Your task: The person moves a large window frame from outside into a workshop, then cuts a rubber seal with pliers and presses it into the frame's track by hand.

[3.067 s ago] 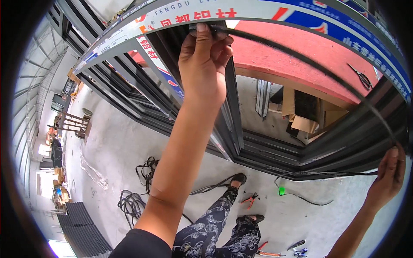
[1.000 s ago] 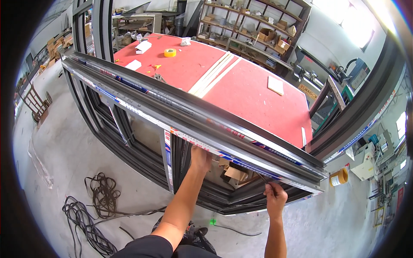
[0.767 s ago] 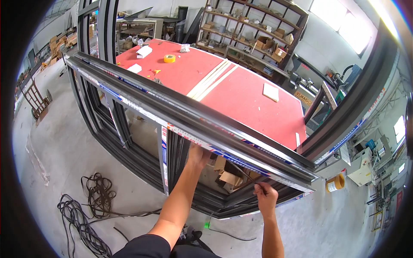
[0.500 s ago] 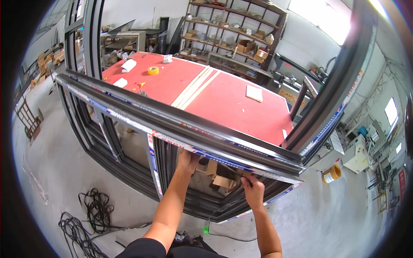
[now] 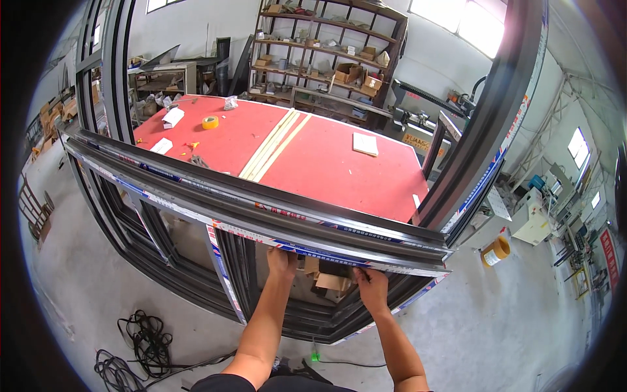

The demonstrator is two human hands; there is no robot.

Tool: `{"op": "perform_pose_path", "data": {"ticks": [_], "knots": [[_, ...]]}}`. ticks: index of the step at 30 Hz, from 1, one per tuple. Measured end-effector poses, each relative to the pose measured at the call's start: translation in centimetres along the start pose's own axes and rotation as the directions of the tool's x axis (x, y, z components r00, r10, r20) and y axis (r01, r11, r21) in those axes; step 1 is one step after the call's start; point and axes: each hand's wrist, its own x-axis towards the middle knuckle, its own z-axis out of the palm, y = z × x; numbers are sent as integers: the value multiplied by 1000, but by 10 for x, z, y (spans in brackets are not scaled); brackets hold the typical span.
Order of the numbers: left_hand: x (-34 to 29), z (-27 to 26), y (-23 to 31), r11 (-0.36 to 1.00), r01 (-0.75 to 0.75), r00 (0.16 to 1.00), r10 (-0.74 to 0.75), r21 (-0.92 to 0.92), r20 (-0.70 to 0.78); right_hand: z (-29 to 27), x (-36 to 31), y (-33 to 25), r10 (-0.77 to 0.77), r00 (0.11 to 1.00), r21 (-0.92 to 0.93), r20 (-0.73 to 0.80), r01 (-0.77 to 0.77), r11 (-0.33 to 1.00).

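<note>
The frame (image 5: 261,222) looked stiff, heavy, best held by its rail (image 5: 366,247). I couldn't tell if left hand (image 5: 282,263) or right hand (image 5: 372,289) pinched anything.

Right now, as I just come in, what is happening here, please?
A person has the left hand and the right hand up at the crossbar of a dark frame; what they hold there is hard to see. Behind it stands a red table with pale strips and a yellow tape roll. Black strands lie tangled on the floor.
</note>
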Motion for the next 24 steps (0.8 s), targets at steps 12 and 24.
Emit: {"op": "perform_pose_path", "data": {"ticks": [12,24], "knots": [[-17,12,-8,995,49,999,-48,84,-15,21,10,38,-8,995,158,-103,24,987],[-20,-1,-14,967,-28,1000,28,255,4,27,13,46,54,992,392,-113,-6,920]]}}
